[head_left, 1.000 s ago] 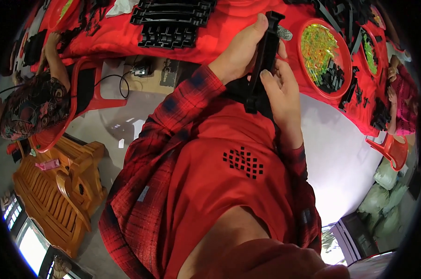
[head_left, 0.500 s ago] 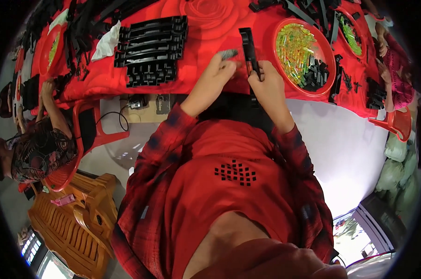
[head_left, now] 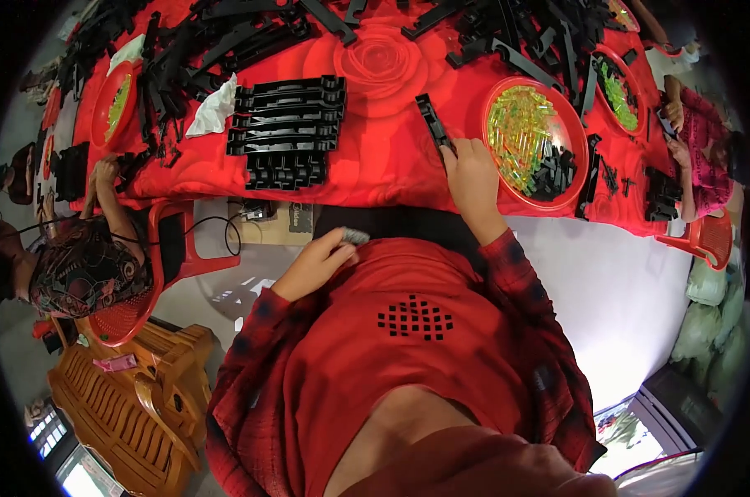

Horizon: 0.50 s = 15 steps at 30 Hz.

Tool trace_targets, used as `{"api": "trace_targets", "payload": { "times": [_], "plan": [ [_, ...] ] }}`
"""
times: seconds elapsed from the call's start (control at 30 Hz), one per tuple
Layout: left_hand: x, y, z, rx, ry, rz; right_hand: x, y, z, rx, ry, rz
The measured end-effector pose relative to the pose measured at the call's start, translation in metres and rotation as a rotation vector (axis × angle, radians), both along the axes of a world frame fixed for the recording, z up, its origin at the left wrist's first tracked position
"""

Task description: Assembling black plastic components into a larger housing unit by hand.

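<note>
My left hand (head_left: 319, 261) is closed on a small grey fuzzy pad (head_left: 355, 236), low in front of my red shirt and off the table edge. My right hand (head_left: 473, 174) grips the near end of a long black plastic part (head_left: 431, 120), which slants over the red tablecloth with its far end up and to the left. To the left of that part lies a neat stack of similar black plastic parts (head_left: 286, 124), side by side. Close by my right hand stands a red oval basin (head_left: 584, 137) holding yellow-green clear pieces (head_left: 517, 124) and small black pieces (head_left: 555, 176).
Heaps of loose black parts (head_left: 234, 37) cover the far side. A crumpled white cloth (head_left: 215, 108) lies beside the stack. Two smaller red basins stand at the far left and far right. Co-workers sit at both sides; a red chair (head_left: 197, 236) is on the left.
My left hand with the grey pad has come down and left, away from the black part toward my lap. The black part in my right hand has tilted and lowered toward the table.
</note>
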State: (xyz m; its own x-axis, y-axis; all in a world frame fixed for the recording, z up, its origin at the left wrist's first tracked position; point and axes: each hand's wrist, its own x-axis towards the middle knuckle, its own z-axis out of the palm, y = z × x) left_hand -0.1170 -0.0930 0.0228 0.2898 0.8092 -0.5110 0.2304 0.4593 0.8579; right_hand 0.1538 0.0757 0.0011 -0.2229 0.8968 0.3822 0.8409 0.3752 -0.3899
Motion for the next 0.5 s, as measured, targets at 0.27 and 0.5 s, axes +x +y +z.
{"api": "trace_targets", "payload": {
  "times": [0.27,0.5],
  "plan": [
    [-0.074,-0.058,-0.019,-0.346,-0.128,-0.091,0.014,-0.006,0.019,-0.001,-0.082,0.024],
    [-0.127,-0.11,-0.012,-0.07,-0.624,0.639,0.091,-0.06,0.088,-0.725,0.322,0.275]
  ]
}}
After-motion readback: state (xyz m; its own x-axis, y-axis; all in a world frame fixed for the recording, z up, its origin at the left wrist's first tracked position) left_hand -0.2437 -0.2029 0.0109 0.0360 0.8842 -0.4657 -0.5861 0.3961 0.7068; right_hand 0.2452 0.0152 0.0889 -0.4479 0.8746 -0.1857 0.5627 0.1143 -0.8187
